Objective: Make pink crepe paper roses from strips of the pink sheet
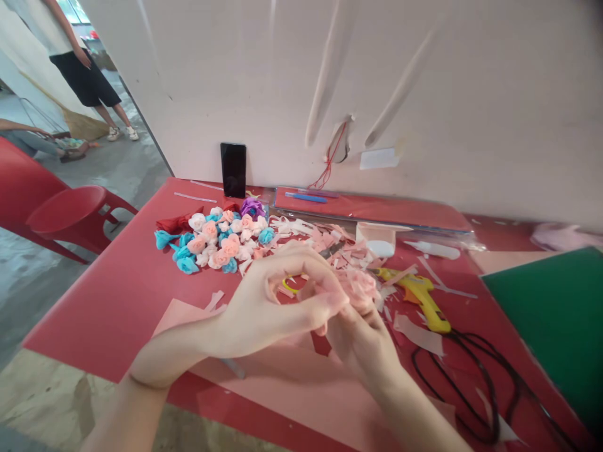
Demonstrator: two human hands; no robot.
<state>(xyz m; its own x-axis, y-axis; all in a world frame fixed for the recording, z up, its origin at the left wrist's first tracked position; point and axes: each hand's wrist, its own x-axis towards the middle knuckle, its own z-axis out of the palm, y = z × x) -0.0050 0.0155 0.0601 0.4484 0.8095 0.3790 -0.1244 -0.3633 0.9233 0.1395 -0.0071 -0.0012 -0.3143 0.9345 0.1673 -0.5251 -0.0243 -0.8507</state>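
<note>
A pale pink paper rose is held above the red table, its petals rolled in layers. My right hand is closed around its underside, with the fingers partly hidden. From the left, my left hand reaches over, thumb and forefinger pinched together at the near edge of the rose, touching my right thumb. Below my hands lie sheets of pink paper. The yellow handle ring of some scissors shows through the loop of my left fingers.
Finished paper flowers are heaped at the left, beside a propped phone. Paper scraps lie behind my hands. A yellow glue gun with a black cord and a green board are right. People stand and sit beyond a red chair.
</note>
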